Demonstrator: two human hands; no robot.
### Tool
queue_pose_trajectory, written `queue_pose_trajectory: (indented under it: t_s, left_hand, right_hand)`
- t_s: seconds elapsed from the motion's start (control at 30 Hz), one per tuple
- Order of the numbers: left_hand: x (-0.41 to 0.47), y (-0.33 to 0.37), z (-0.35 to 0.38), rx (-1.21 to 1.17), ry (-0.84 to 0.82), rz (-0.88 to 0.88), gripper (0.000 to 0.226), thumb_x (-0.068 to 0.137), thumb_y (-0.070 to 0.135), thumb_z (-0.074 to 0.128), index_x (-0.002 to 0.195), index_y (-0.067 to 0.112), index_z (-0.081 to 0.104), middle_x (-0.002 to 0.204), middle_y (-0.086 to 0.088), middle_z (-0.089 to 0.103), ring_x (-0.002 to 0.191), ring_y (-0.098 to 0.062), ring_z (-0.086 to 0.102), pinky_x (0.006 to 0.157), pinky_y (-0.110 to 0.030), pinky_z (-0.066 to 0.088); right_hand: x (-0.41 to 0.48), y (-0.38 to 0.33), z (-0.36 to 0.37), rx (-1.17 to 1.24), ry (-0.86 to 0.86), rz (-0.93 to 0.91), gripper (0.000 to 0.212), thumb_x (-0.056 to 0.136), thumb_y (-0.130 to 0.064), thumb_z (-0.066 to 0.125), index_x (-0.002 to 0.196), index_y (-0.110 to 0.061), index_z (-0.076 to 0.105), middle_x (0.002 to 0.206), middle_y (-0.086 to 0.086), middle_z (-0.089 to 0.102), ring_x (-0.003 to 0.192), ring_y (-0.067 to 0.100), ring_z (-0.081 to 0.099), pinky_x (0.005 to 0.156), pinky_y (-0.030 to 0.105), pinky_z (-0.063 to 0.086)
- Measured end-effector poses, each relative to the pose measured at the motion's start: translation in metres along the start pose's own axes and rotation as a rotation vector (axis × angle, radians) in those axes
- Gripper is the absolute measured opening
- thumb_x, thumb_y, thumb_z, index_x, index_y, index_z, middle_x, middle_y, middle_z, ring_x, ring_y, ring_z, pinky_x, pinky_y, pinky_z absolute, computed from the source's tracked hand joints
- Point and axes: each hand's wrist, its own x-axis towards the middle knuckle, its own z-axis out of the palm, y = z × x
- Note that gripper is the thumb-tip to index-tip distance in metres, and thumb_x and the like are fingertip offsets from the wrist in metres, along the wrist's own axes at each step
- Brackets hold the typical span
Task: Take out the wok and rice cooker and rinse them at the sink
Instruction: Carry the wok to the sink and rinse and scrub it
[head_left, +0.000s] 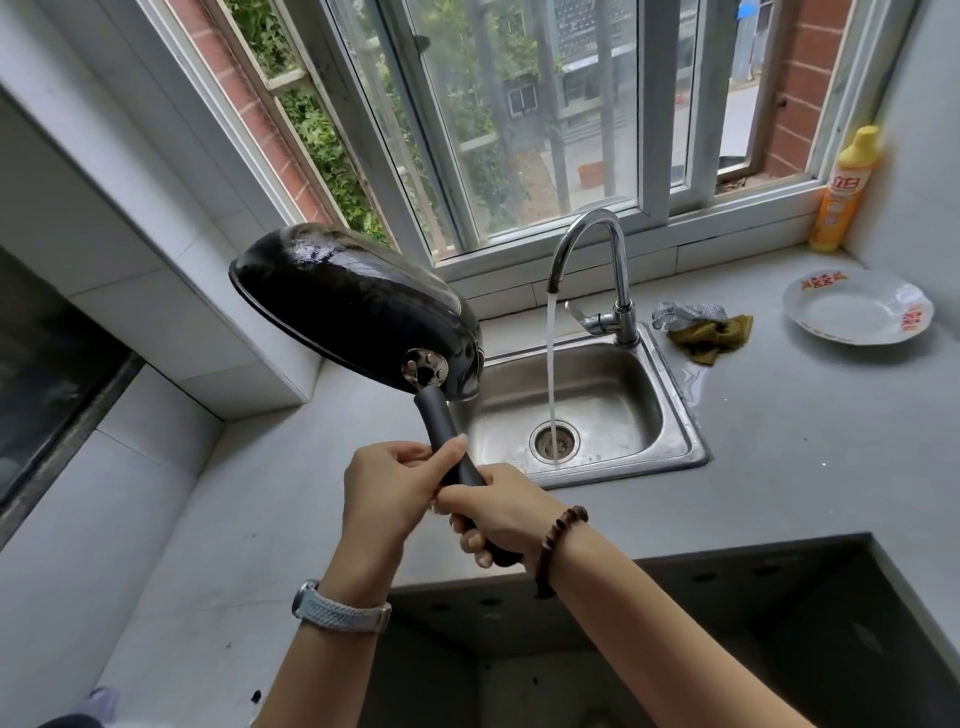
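I gripped the wok (353, 312) by its dark handle (441, 426) with both hands: my left hand (395, 493) wrapped round the upper part, my right hand (498, 514) curled round the end just below it. The wok hung tilted, wet underside toward me, above and left of my hands, its near edge over the sink's (670, 415) left rim. Beyond my right hand the tap (597, 249) ran a stream of water (551, 374) into the drain, apart from the wok. Farther right on the counter (779, 441) lay a metal scrubber (685, 312), an olive cloth (711, 335) and a white plate (857, 312) — with a yellow bottle (841, 192) in the far corner.
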Motion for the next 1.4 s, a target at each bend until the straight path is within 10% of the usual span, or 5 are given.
queue_pose_trajectory:
  t_s: [0.43, 0.77, 1.03, 1.2, 1.4]
  left_hand:
    - [0.000, -0.024, 0.023, -0.086, -0.047, -0.129, 0.030, 0.075, 0.037, 0.078, 0.074, 0.007, 0.075, 0.064, -0.006, 0.072, 0.066, -0.019, 0.069, 0.063, -0.030, 0.055]
    - [0.036, -0.018, 0.051, -1.352, -0.689, -0.562, 0.032, 0.059, 0.014, 0.090, 0.060, 0.014, 0.058, 0.044, 0.008, 0.054, 0.042, -0.005, 0.057, 0.047, -0.021, 0.052]
    - [0.033, -0.020, 0.058, -1.079, -0.443, -0.585, 0.039, 0.091, 0.019, 0.054, 0.053, 0.019, 0.045, 0.035, 0.010, 0.032, 0.029, -0.003, 0.036, 0.034, -0.017, 0.038]
    - [0.037, -0.025, 0.051, -0.879, -0.264, -0.515, 0.035, 0.094, 0.016, 0.053, 0.060, 0.015, 0.043, 0.040, 0.006, 0.038, 0.032, -0.007, 0.039, 0.036, -0.018, 0.039]
    - [0.035, -0.031, 0.043, -0.632, -0.123, -0.461, 0.029, 0.091, 0.008, 0.054, 0.063, 0.009, 0.045, 0.041, 0.003, 0.042, 0.033, -0.010, 0.043, 0.038, -0.020, 0.040]
  right_hand:
    - [0.000, 0.014, -0.012, -0.006, 0.026, 0.111, 0.008, 0.087, -0.007, 0.050, 0.079, -0.010, 0.049, 0.060, 0.000, 0.045, 0.036, 0.004, 0.039, 0.035, 0.016, 0.034]
    - [0.000, 0.009, -0.016, 0.199, -0.073, 0.112, 0.022, 0.086, -0.001, 0.050, 0.071, -0.012, 0.040, 0.054, -0.001, 0.041, 0.033, 0.003, 0.030, 0.031, 0.013, 0.024]
    - [0.005, 0.023, -0.028, 0.359, -0.325, 0.182, 0.021, 0.094, -0.008, 0.046, 0.074, -0.008, 0.052, 0.053, -0.004, 0.033, 0.034, 0.000, 0.027, 0.029, 0.013, 0.021]
    - [0.008, 0.024, -0.022, 0.038, -0.325, 0.035, 0.027, 0.090, -0.012, 0.063, 0.071, -0.016, 0.043, 0.055, -0.002, 0.039, 0.042, 0.009, 0.034, 0.038, 0.018, 0.033]
    - [0.016, 0.034, -0.011, 0.215, -0.436, 0.089, 0.043, 0.094, -0.010, 0.055, 0.059, -0.020, 0.032, 0.050, -0.005, 0.025, 0.037, 0.004, 0.025, 0.036, 0.015, 0.024]
